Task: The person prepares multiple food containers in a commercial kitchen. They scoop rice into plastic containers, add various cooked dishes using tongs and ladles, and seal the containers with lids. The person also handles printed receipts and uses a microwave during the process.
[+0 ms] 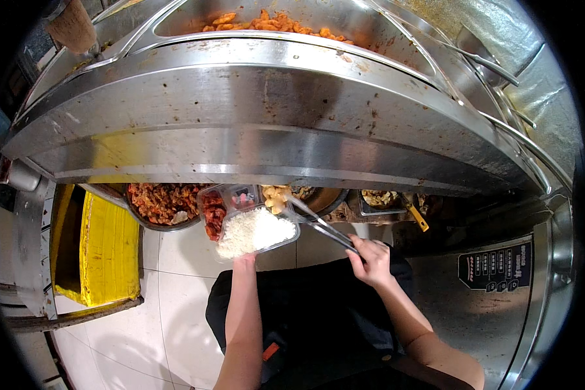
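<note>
My left hand (244,258) holds a clear plastic compartment tray (288,239) from below, its fingers hidden beneath it. White rice (253,231) fills the large section, reddish food pieces (214,219) lie in the left one, and a small middle one holds a few pink bits. In my right hand (370,258) is a pair of metal tongs (325,226), their tips at pale yellowish chunks (274,197) at the tray's upper right corner. Whether the tips grip a chunk I cannot tell.
A stainless steel counter (273,102) arches above the tray, with a pan of orange fried pieces (282,23) on top. Under its edge are a round pan of reddish minced food (163,204) and a square container with a yellow-handled utensil (418,218). A yellow bin (109,248) stands left.
</note>
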### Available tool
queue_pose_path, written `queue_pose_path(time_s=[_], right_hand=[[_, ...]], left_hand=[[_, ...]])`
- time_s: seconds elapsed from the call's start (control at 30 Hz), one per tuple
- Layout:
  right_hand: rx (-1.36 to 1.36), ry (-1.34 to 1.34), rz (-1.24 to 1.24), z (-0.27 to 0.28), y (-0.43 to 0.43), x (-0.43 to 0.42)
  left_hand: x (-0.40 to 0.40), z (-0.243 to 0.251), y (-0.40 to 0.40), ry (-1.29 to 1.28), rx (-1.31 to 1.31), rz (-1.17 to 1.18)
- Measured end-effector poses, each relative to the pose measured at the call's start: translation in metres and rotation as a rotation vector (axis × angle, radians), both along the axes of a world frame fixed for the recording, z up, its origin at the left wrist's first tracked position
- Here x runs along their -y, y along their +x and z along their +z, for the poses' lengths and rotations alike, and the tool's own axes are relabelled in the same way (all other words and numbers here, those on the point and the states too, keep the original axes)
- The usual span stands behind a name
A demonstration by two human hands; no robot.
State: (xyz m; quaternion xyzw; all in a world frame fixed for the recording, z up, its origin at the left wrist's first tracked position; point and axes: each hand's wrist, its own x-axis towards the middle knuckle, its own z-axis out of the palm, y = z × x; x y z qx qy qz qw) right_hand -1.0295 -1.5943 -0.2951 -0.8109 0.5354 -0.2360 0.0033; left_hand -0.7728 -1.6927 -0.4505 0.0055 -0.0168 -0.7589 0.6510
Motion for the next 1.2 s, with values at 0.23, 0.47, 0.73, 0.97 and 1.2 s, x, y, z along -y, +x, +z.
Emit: queue_pose_path(time_s=[0.23, 0.47, 0.73, 0.97, 1.2], right_hand=[[0.527, 0.214, -0.266, -0.016, -0.005, 0.019], [-0.137, 0.367, -0.427, -0.048, -0.030, 0.109], [-0.278, 0.377, -0.441, -0.092, 0.006, 0.136], [-0.310, 0.370, -0.441, -0.104, -0.010, 0.130], [0.280, 0.294, -0.425, -0.035, -0.020, 0.069]], left_hand=[[-0.003, 0.001, 0.007, -0.011, -0.017, 0.001], [-0.010, 0.003, 0.016, -0.028, -0.062, -0.008], [-0.015, 0.003, 0.030, -0.029, -0.081, -0.007], [-0.014, 0.007, 0.027, -0.024, -0.089, -0.047], [-0.007, 0.015, 0.014, 0.004, -0.052, -0.134]])
